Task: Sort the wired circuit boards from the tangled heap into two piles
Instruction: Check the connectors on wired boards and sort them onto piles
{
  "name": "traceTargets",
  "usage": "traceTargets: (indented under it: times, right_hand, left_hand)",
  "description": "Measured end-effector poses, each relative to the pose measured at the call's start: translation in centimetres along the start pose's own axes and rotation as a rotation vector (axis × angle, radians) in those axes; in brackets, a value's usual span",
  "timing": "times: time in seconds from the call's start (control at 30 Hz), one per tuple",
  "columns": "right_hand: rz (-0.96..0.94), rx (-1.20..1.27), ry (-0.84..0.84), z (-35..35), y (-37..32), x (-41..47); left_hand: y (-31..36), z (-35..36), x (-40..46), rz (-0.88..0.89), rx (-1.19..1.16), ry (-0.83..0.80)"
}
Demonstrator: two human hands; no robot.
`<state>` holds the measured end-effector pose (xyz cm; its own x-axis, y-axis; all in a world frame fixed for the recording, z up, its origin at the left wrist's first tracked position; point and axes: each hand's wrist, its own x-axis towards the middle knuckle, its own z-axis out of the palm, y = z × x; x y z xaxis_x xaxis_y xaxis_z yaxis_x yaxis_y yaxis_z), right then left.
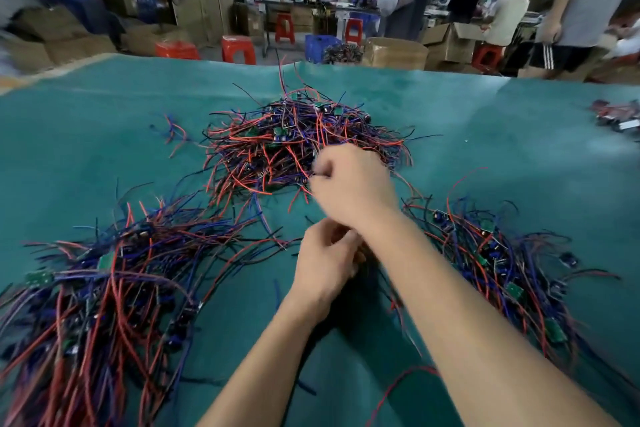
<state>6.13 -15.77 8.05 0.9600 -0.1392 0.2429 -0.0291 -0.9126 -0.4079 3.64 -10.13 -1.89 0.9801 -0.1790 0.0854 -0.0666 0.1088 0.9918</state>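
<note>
A tangled heap (298, 139) of small green circuit boards with red, blue and black wires lies in the middle of the green table. A sorted pile (93, 291) spreads at the near left, and another pile (502, 263) at the near right. My right hand (353, 184) is at the heap's near edge, fingers curled and pinching something small and dark among the wires. Just below it, my left hand (325, 263) has its fingers curled round something hidden under my right forearm.
The green cloth (502, 135) covers the whole table. A few loose wires (175, 133) lie left of the heap. More parts (618, 118) sit at the far right edge. Beyond the table are red stools, cardboard boxes and several people.
</note>
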Motion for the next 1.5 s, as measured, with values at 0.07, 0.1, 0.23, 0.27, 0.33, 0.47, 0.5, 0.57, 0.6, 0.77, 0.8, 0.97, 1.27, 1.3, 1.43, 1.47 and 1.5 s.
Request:
traceTargets:
  times: [0.07,0.1,0.23,0.27,0.33,0.47,0.5,0.57,0.6,0.77,0.8,0.97,1.27,1.3,1.43,1.47,1.5]
  right_hand:
    - [0.177,-0.126,-0.039,0.3,5.2,0.5]
    - [0.249,-0.148,-0.082,0.8,7.1,0.3]
    - [0.318,-0.01,-0.001,2.2,10.4,-0.7]
    - [0.332,0.072,0.061,1.9,10.8,-0.7]
    - [0.375,0.337,0.214,0.6,11.5,-1.0]
    - [0.392,1.04,0.612,-3.0,12.5,-2.5]
    - [0.374,1.261,0.626,-3.7,12.4,-2.8]
    - [0.355,1.609,0.512,-4.3,11.8,-3.8]
    - [0.363,1.715,0.418,-4.2,11.4,-4.3]
    - [0.373,1.685,0.022,-1.5,9.8,-6.1]
    - [0.351,1.603,0.003,-1.0,9.7,-6.2]
    - [0.315,1.345,0.079,0.1,10.0,-6.1]
    - [0.321,1.16,0.019,0.6,10.4,-6.1]
    - [0.321,1.147,0.014,0.5,10.4,-6.1]
    - [0.309,1.051,-0.001,0.5,10.5,-6.2]
    - [0.311,1.048,0.004,0.5,10.6,-6.2]
    - [0.313,1.043,0.015,0.3,10.8,-6.2]
  left_hand:
    - [0.4,0.3,0.0,-0.048,-0.06,0.054]
    - [0.6,0.5,0.0,-0.06,-0.082,0.065]
    - [0.5,0.4,-0.2,-0.079,-0.093,0.089]
    - [0.5,0.3,-0.3,-0.081,-0.093,0.09]
    - [0.6,0.2,-0.3,-0.077,-0.091,0.081]
    - [0.5,0.5,-0.4,-0.07,0.001,0.009]
    - [0.5,0.5,-0.5,-0.063,0.023,-0.006]
    - [0.5,0.6,-0.6,-0.038,0.002,-0.032]
    - [0.6,0.6,-0.7,-0.032,-0.026,-0.045]
    - [1.5,0.8,-0.8,-0.115,-0.126,-0.102]
    - [1.6,0.8,-0.8,-0.133,-0.15,-0.112]
    - [1.8,0.5,-0.9,-0.102,-0.11,-0.213]
    - [0.8,0.2,-0.8,-0.028,-0.013,-0.174]
    - [0.7,0.2,-0.8,-0.031,-0.01,-0.164]
    - [0.5,0.3,-0.8,0.01,0.054,-0.116]
    - [0.4,0.3,-0.8,0.031,0.078,-0.111]
    - [0.3,0.3,-0.7,0.051,0.101,-0.109]
